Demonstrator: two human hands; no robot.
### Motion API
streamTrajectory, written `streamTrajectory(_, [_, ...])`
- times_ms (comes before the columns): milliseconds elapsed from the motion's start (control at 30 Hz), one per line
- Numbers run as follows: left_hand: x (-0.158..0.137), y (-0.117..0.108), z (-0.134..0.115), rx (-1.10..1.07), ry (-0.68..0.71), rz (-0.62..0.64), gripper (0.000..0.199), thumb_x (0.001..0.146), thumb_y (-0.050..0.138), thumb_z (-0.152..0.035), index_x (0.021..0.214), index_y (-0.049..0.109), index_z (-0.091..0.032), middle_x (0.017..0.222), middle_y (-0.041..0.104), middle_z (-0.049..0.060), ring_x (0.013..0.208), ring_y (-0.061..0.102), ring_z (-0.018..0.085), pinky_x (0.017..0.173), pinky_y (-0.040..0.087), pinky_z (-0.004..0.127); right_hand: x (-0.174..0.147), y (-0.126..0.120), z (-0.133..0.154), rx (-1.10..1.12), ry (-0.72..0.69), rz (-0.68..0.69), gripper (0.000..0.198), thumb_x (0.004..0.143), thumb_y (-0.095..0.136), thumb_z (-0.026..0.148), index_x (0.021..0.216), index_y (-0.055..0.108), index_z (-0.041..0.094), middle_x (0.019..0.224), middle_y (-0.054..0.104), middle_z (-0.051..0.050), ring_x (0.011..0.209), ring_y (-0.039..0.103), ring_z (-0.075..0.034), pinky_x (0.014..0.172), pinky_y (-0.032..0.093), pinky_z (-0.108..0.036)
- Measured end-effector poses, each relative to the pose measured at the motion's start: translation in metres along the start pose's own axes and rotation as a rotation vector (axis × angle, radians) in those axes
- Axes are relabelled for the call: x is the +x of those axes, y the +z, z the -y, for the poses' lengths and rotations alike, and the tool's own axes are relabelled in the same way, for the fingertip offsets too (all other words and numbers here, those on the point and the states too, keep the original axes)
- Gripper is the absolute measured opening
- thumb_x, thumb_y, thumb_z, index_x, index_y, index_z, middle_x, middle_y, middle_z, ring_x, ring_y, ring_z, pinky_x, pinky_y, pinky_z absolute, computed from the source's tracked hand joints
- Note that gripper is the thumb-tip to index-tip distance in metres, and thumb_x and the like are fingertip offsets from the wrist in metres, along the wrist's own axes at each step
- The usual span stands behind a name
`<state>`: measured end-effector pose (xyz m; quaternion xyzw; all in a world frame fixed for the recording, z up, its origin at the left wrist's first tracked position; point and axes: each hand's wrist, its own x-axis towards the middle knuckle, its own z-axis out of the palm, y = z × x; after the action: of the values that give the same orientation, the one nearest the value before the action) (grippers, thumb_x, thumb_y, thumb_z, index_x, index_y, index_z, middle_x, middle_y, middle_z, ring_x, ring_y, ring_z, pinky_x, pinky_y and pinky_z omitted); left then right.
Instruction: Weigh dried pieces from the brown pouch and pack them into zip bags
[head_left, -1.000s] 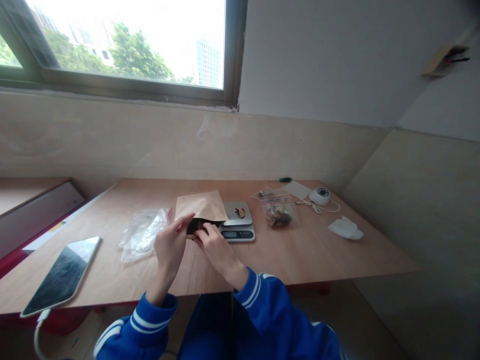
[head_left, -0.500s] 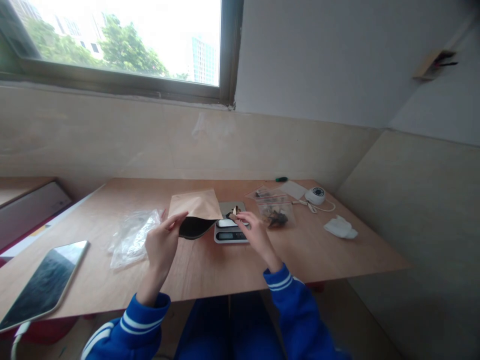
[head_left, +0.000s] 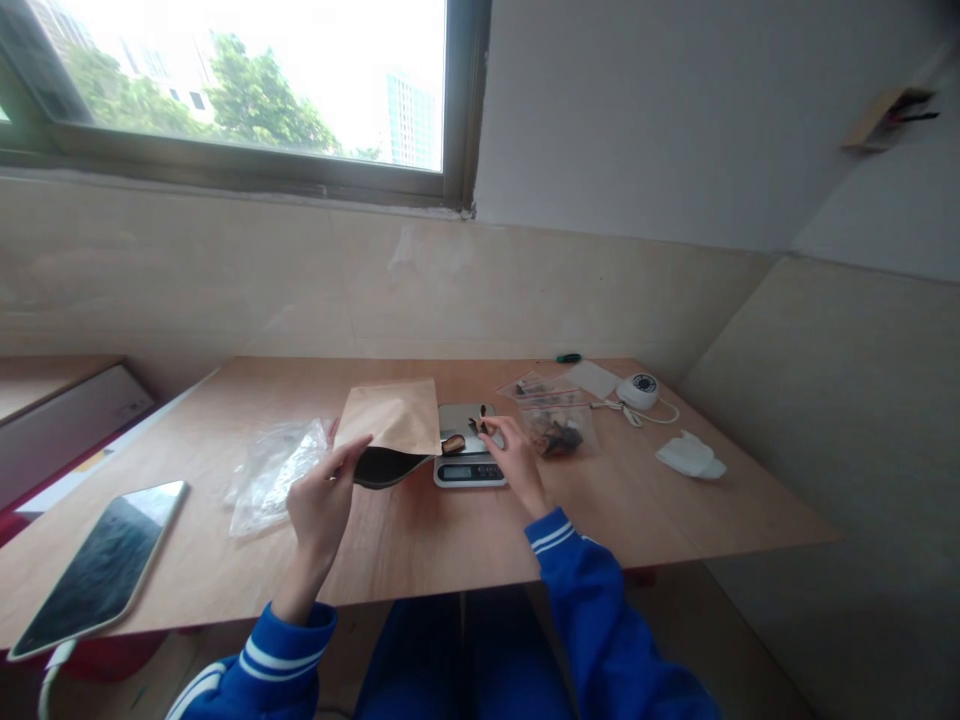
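Observation:
My left hand (head_left: 322, 505) pinches the edge of a brown kraft paper bag (head_left: 394, 412), whose dark mouth gapes toward me. Beside the bag is a small digital kitchen scale (head_left: 471, 476) with a lit display. On its plate, near the bag's corner, rests a brown dried piece (head_left: 454, 444). My right hand (head_left: 516, 460) is over the plate's right side, its thumb and fingers closed on small dark dried pieces (head_left: 479, 424). Their exact kind is too small to make out.
Right of the scale are zip bags with dark dried bits (head_left: 556, 430), a white camera with its cable (head_left: 637, 390) and a crumpled white tissue (head_left: 690, 456). Clear plastic bags (head_left: 277, 475) and a charging phone (head_left: 101, 565) lie left. A green object (head_left: 569, 358) is by the wall.
A brown piece now shows on the scale's plate by the bag's corner. My right hand has shifted slightly, still over the plate, and the bag's mouth has tipped a little lower.

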<state>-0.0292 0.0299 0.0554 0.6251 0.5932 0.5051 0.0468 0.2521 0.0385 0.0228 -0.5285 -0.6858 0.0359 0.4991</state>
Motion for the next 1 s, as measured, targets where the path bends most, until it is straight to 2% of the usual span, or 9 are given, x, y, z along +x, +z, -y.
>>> streamTrajectory(67, [-0.001, 0.002, 0.001, -0.015, -0.003, 0.006, 0.022, 0.086, 0.056, -0.037, 0.100, 0.074, -0.032, 0.094, 0.076, -0.003, 0.077, 0.070, 0.017, 0.062, 0.046, 0.023, -0.004, 0.000, -0.009, -0.036, 0.080, -0.057, 0.020, 0.088, 0.056, 0.026, 0.105, 0.063, 0.018, 0.099, 0.064, -0.009, 0.093, 0.061, -0.023, 0.085, 0.051, -0.038])
streamTrajectory(167, [-0.002, 0.004, 0.003, -0.025, -0.005, 0.005, 0.022, 0.086, 0.057, -0.037, 0.100, 0.074, -0.032, 0.095, 0.075, -0.004, 0.081, 0.070, 0.017, 0.064, 0.046, 0.023, -0.008, 0.005, -0.019, -0.050, 0.128, -0.030, 0.024, 0.085, 0.062, 0.030, 0.106, 0.063, 0.017, 0.098, 0.063, -0.010, 0.090, 0.061, -0.024, 0.082, 0.052, -0.039])
streamTrajectory(267, [-0.003, 0.003, 0.004, -0.026, -0.003, 0.014, 0.021, 0.086, 0.058, -0.037, 0.100, 0.073, -0.033, 0.095, 0.075, -0.004, 0.081, 0.070, 0.017, 0.064, 0.046, 0.023, -0.012, 0.008, -0.025, -0.010, 0.086, 0.019, 0.035, 0.084, 0.063, 0.032, 0.117, 0.060, 0.020, 0.112, 0.062, -0.011, 0.105, 0.059, -0.025, 0.093, 0.048, -0.041])
streamTrajectory(400, [-0.005, -0.001, 0.006, -0.039, 0.003, 0.030, 0.022, 0.086, 0.057, -0.036, 0.099, 0.074, -0.032, 0.095, 0.075, -0.004, 0.082, 0.070, 0.017, 0.064, 0.046, 0.022, -0.016, 0.006, -0.031, 0.082, 0.037, 0.123, 0.042, 0.092, 0.052, 0.033, 0.133, 0.051, 0.025, 0.135, 0.053, -0.010, 0.128, 0.047, -0.023, 0.108, 0.038, -0.040])
streamTrajectory(633, [-0.006, 0.003, 0.004, -0.032, -0.002, 0.031, 0.024, 0.087, 0.055, -0.040, 0.100, 0.073, -0.032, 0.093, 0.076, -0.003, 0.079, 0.070, 0.017, 0.065, 0.046, 0.023, -0.007, 0.004, -0.045, 0.127, 0.016, 0.247, 0.047, 0.095, 0.045, 0.034, 0.141, 0.041, 0.026, 0.143, 0.047, -0.009, 0.133, 0.042, -0.020, 0.111, 0.034, -0.041])
streamTrajectory(733, [-0.005, 0.004, 0.003, -0.030, -0.026, 0.034, 0.024, 0.086, 0.056, -0.040, 0.099, 0.074, -0.031, 0.093, 0.076, -0.002, 0.077, 0.070, 0.017, 0.064, 0.046, 0.024, -0.002, 0.005, -0.048, 0.094, 0.002, 0.251, 0.046, 0.094, 0.047, 0.033, 0.140, 0.043, 0.026, 0.143, 0.048, -0.008, 0.134, 0.041, -0.020, 0.110, 0.034, -0.042])
streamTrajectory(833, [-0.005, 0.004, 0.002, -0.030, -0.042, 0.044, 0.024, 0.085, 0.056, -0.041, 0.099, 0.074, -0.032, 0.087, 0.076, -0.002, 0.075, 0.070, 0.017, 0.062, 0.046, 0.023, -0.002, 0.006, -0.050, 0.048, -0.002, 0.196, 0.044, 0.093, 0.049, 0.031, 0.137, 0.047, 0.026, 0.138, 0.052, -0.009, 0.131, 0.045, -0.021, 0.108, 0.037, -0.042])
streamTrajectory(1000, [-0.007, 0.004, 0.004, -0.010, -0.045, 0.039, 0.023, 0.085, 0.056, -0.040, 0.098, 0.074, -0.032, 0.088, 0.076, -0.002, 0.074, 0.069, 0.016, 0.058, 0.044, 0.023, -0.007, 0.008, -0.051, -0.068, 0.045, 0.061, 0.034, 0.091, 0.051, 0.034, 0.123, 0.059, 0.024, 0.111, 0.064, -0.008, 0.108, 0.058, -0.022, 0.098, 0.043, -0.041])
